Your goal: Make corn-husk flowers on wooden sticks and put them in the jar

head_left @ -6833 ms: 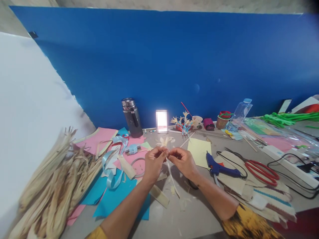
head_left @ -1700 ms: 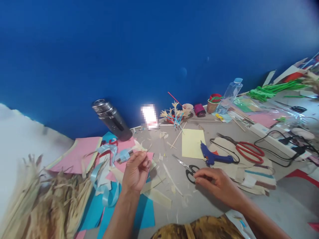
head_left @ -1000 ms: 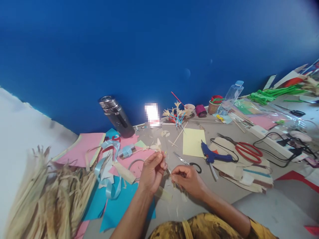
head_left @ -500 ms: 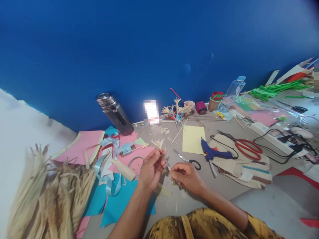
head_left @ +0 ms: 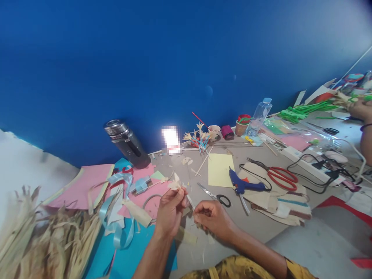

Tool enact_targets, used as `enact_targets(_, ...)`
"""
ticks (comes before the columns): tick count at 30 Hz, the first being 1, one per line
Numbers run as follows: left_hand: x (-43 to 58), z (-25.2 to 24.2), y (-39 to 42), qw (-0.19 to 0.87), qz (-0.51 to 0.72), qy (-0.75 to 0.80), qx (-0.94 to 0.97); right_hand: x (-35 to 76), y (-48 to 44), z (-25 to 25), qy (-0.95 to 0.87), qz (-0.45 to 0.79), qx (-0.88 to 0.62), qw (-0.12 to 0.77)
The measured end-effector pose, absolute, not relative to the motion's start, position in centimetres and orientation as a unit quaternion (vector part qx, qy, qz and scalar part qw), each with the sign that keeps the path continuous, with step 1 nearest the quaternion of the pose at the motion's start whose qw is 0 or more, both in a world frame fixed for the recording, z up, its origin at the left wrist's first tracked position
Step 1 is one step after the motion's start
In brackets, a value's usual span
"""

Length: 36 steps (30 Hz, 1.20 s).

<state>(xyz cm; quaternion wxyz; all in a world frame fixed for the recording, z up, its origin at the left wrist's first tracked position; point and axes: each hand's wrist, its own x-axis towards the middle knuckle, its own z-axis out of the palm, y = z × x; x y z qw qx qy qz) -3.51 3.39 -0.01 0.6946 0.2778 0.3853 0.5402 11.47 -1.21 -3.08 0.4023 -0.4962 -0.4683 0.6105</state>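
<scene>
- Dried, straw-coloured husk strips (head_left: 43,240) lie heaped far to the left of the blue glue gun, beyond a looped pale-blue satin ribbon (head_left: 117,217) and sheets of pink paper (head_left: 84,186).
- Dark metal flask (head_left: 126,143): lying tilted against the blue wall, left of the glue gun and behind it.
- Left hand (head_left: 170,209): fingers pinched shut on a small cream flower of cut husk (head_left: 175,182) raised above the table, left of the glue gun.
- Right hand (head_left: 213,219): fingers curled closed on a thin pale strip (head_left: 190,201) running up toward the flower; nearer the camera than the glue gun.
- Small black-handled scissors (head_left: 216,195): flat on the table, just left of the glue gun, close beyond the right hand.
- Blue hot-glue gun (head_left: 242,186): lies just right of a pale yellow paper sheet (head_left: 219,174).
- Large red-handled scissors (head_left: 279,176): right of the glue gun.
- Another person's hand (head_left: 360,110): far right of the glue gun, at the frame edge.
</scene>
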Motion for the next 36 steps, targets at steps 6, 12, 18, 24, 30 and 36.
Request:
enact_targets(6, -3.3, 0.1, 3.3, 0.693, 0.554, 0.383, 0.258, 11.8, -1.3, -3.5, -0.467, 0.612, -0.491, 0.407)
enact_targets(12, -3.5, 0.8, 3.2, 0.704, 0.559, 0.36, 0.248, 12.0, -1.6, -3.8, -0.488, 0.591, -0.502, 0.401)
enact_targets(18, -3.8, 0.9, 3.5, 0.715, 0.56, 0.354, 0.223, 12.8, -1.6, -3.3, -0.502, 0.562, -0.518, 0.405)
enact_targets(24, -3.4, -0.1, 3.7, 0.695, 0.559, 0.383, 0.24, 12.9, -1.7, -3.3, -0.492, 0.586, -0.486, 0.422)
enact_targets(30, -3.4, -0.3, 3.3, 0.67, 0.471, 0.475, 0.322, 13.7, -1.6, -3.7, -0.546, 0.456, -0.537, 0.452)
enact_targets(36, -4.0, 0.4, 3.5, 0.678, 0.52, 0.422, 0.303, 16.5, -1.9, -3.9, -0.577, 0.36, -0.604, 0.415)
